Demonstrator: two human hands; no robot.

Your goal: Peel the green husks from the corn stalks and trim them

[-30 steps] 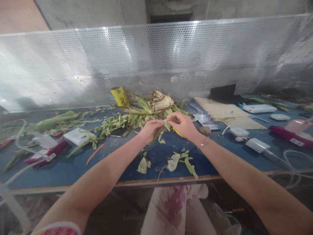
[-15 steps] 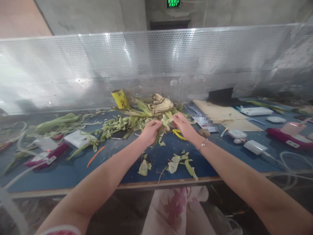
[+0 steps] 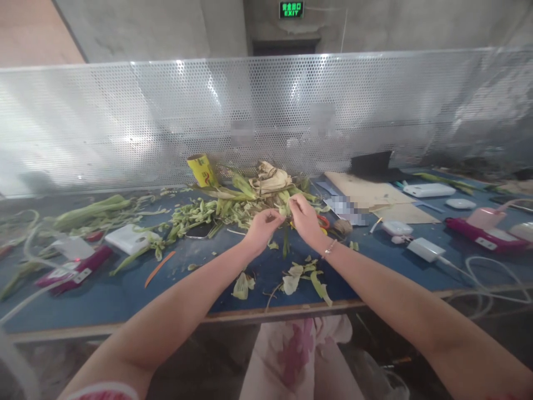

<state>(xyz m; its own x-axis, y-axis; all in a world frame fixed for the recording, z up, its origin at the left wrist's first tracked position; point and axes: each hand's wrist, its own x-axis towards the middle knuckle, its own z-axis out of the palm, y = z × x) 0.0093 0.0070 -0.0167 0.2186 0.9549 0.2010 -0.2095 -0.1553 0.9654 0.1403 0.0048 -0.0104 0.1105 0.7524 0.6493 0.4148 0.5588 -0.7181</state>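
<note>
My left hand (image 3: 262, 229) is closed in a pinch over the middle of the table. Close beside it, my right hand (image 3: 305, 218) also pinches, its fingertips slightly higher. Between them is a pale green corn husk (image 3: 283, 211), mostly covered by the fingers, and a thin green strip (image 3: 286, 245) hangs below. Behind the hands lies a heap of dry, tan husks (image 3: 270, 179) with greener leaves. Knotted green husk pieces (image 3: 191, 219) are piled to the left. An orange loop handle (image 3: 323, 221) shows partly behind my right wrist.
Husk scraps (image 3: 293, 279) lie near the front edge. A yellow cylinder (image 3: 202, 170) stands against the perforated metal screen (image 3: 158, 122). Left is a purple power strip (image 3: 79, 270) and a white box (image 3: 131, 239); right are brown paper sheets (image 3: 366, 191), chargers (image 3: 425, 249) and cables.
My hands have drawn closer together and slightly lower; the husk strip stretched between them is now largely hidden. The orange handle has come into sight. The view has shifted slightly.
</note>
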